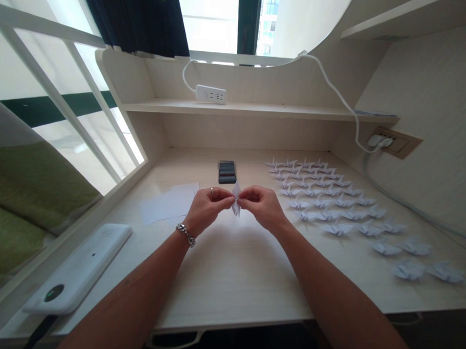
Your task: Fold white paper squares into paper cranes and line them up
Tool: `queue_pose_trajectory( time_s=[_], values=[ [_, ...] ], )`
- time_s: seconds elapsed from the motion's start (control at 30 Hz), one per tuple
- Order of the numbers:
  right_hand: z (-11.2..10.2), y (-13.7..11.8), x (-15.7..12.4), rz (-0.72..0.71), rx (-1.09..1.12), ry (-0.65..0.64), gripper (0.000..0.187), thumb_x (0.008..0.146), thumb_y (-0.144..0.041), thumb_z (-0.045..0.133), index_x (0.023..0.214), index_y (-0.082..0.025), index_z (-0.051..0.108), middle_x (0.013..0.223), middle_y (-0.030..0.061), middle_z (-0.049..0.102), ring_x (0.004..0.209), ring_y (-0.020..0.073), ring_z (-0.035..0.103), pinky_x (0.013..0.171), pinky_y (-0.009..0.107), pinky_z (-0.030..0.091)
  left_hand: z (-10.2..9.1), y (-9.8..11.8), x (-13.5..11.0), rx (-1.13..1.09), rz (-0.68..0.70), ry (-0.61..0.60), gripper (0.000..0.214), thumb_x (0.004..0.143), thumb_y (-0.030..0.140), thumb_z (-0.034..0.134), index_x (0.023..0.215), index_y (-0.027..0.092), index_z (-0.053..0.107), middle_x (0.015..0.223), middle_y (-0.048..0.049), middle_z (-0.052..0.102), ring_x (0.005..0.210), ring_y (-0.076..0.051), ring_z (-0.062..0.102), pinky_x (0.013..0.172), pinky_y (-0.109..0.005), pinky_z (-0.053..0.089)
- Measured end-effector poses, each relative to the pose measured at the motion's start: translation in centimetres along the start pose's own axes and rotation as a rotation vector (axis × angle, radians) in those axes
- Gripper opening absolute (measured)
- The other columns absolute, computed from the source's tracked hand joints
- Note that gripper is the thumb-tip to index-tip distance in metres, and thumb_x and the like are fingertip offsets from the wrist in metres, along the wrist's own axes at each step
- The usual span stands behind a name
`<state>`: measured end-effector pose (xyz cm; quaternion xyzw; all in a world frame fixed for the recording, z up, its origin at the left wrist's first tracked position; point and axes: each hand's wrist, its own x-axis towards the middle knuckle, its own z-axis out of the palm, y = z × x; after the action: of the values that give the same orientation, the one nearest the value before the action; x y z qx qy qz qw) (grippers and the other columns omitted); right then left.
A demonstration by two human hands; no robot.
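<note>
A small folded white paper, pointed at its top and bottom, is held upright over the desk between my two hands. My left hand, with a ring and a chain bracelet, pinches its left side between thumb and fingers. From the other side, my right hand pinches the right edge the same way. Several folded white paper cranes stand in rows to the right of my right hand. Flat white paper sheets lie overlapping to the left of my left hand.
A small dark case lies behind my hands. At the desk's left edge sits a long white device with a black cable. On the shelf rests a white power strip. A white cord runs to the wall socket.
</note>
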<state>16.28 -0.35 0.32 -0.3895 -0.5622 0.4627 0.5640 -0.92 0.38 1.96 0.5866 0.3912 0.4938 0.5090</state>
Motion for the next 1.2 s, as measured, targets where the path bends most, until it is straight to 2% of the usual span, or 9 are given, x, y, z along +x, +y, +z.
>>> queue_pose_trajectory(
  time_s=[0.13, 0.37, 0.6, 1.0, 1.2],
  values=[
    [0.0, 0.0, 0.1, 0.015, 0.001, 0.000, 0.022, 0.060, -0.030, 0.084, 0.073, -0.018, 0.071, 0.073, 0.0032, 0.073, 0.071, 0.0192, 0.068, 0.072, 0.034, 0.055, 0.0, -0.4, 0.2, -0.001, -0.008, 0.009, 0.022, 0.059, 0.026, 0.085, 0.075, 0.014, 0.076, 0.073, -0.0062, 0.075, 0.067, -0.016, 0.067, 0.070, -0.030, 0.055],
    [0.1, -0.2, 0.1, 0.094, 0.072, 0.033, 0.030, 0.047, -0.029, 0.089, 0.067, -0.017, 0.069, 0.064, 0.0016, 0.070, 0.062, 0.0162, 0.064, 0.064, 0.031, 0.053, -0.1, -0.8, 0.4, 0.035, 0.016, -0.001, 0.020, 0.061, 0.026, 0.083, 0.075, 0.015, 0.076, 0.073, -0.0054, 0.075, 0.066, -0.016, 0.066, 0.069, -0.030, 0.055],
    [0.4, -0.5, 0.0, 0.158, 0.083, 0.034, 0.030, 0.052, -0.034, 0.087, 0.069, -0.016, 0.069, 0.065, 0.0024, 0.070, 0.062, 0.0161, 0.065, 0.064, 0.032, 0.054, 0.0, -0.9, 0.3, 0.048, 0.018, 0.003, 0.019, 0.062, 0.026, 0.082, 0.076, 0.015, 0.075, 0.073, -0.0054, 0.075, 0.067, -0.016, 0.067, 0.069, -0.031, 0.055],
    [0.5, -0.1, 0.0, 0.089, 0.033, 0.064, 0.031, 0.048, -0.031, 0.089, 0.063, -0.018, 0.065, 0.061, 0.0008, 0.067, 0.058, 0.0158, 0.061, 0.061, 0.031, 0.050, 0.2, -1.1, 0.3, 0.008, 0.014, 0.005, 0.021, 0.060, 0.024, 0.083, 0.076, 0.015, 0.073, 0.073, -0.0045, 0.074, 0.067, -0.016, 0.067, 0.069, -0.030, 0.055],
    [0.8, 0.0, -0.1, 0.007, -0.052, 0.106, 0.032, 0.055, -0.035, 0.086, 0.063, -0.019, 0.060, 0.061, -0.0008, 0.063, 0.058, 0.0145, 0.057, 0.056, 0.028, 0.046, 0.6, -1.2, 0.3, 0.046, 0.107, 0.058, 0.018, 0.063, 0.022, 0.081, 0.073, 0.014, 0.068, 0.072, -0.0031, 0.071, 0.067, -0.015, 0.065, 0.068, -0.029, 0.053]
  ],
)
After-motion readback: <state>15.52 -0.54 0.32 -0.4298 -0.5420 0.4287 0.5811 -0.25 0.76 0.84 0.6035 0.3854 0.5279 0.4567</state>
